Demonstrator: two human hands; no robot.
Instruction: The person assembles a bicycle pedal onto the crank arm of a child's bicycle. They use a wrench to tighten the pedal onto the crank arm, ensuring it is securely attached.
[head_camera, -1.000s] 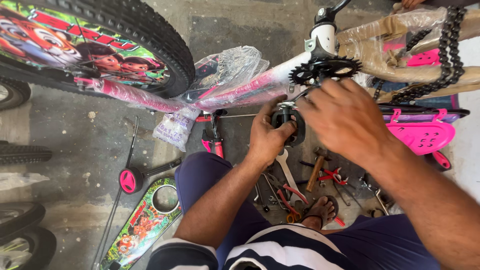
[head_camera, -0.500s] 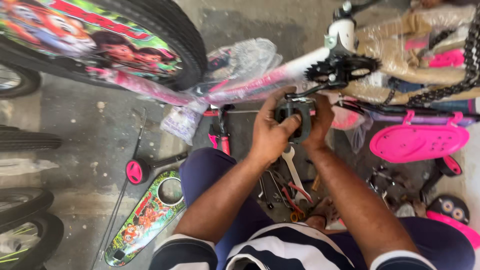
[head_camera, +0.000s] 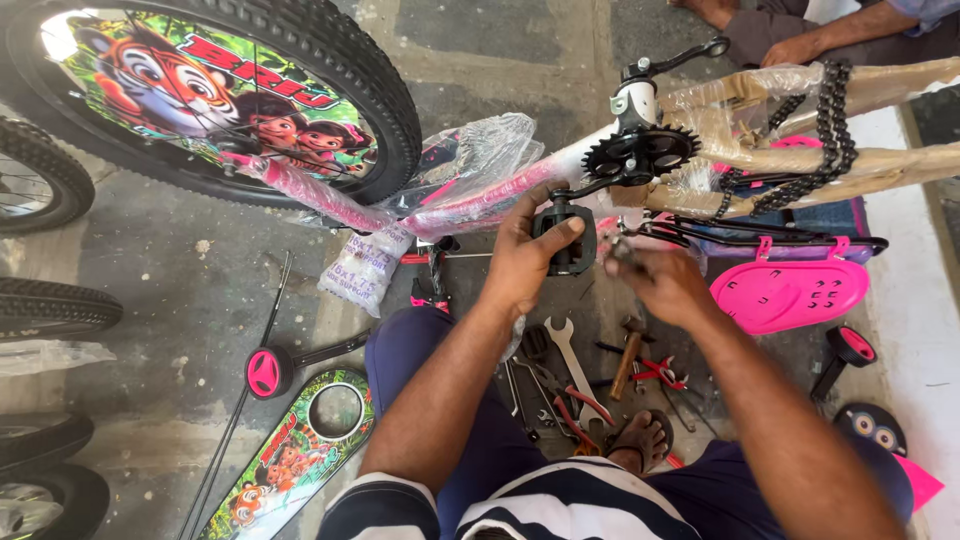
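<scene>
At the upper left of the frame a knobby black tyre rings a wheel whose disc carries a glossy cartoon print in green and orange, and below it, at lower left, a small pink stabiliser wheel lies on the grey concrete floor beside a printed chain guard with a round hole. Moving toward the centre, the pink frame tube runs up to the right under crinkled clear plastic wrap. The left hand grips the black, blocky pedal at mid-frame just under the toothed black chainring, fingers curled around it and thumb laid across its face, as it did half a second ago. What has changed is the right hand: it was up against the pedal then and now sits apart, to the right of it, fingers pinched on a small dark metal piece I cannot identify; my reading is that the pedal is being steadied one-handed while the other hand regroups. Below the hands, steel spanners and red-handled pliers lie scattered. To the right, a smooth pink seat-shaped plastic panel sits under the paper-wrapped tubes and looped black chain.
</scene>
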